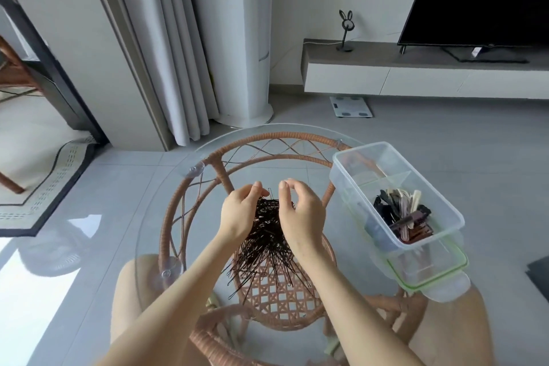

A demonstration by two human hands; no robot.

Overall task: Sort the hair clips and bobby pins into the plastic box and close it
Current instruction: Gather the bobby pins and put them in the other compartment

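Fingers [258, 187] of your left hand [237, 211] pinched the top of the pins [269, 235]; your right hand [300, 211] curled narrow beside them, grip unclear.

You held the bundle above the table [154, 217], well left of the box [395, 187], where the clips [401, 214] already lay. Its long axis ran upright and leaned toward you, the gathered end up, loose ends fanned below. That splay could shed pins, because only the top was gripped.
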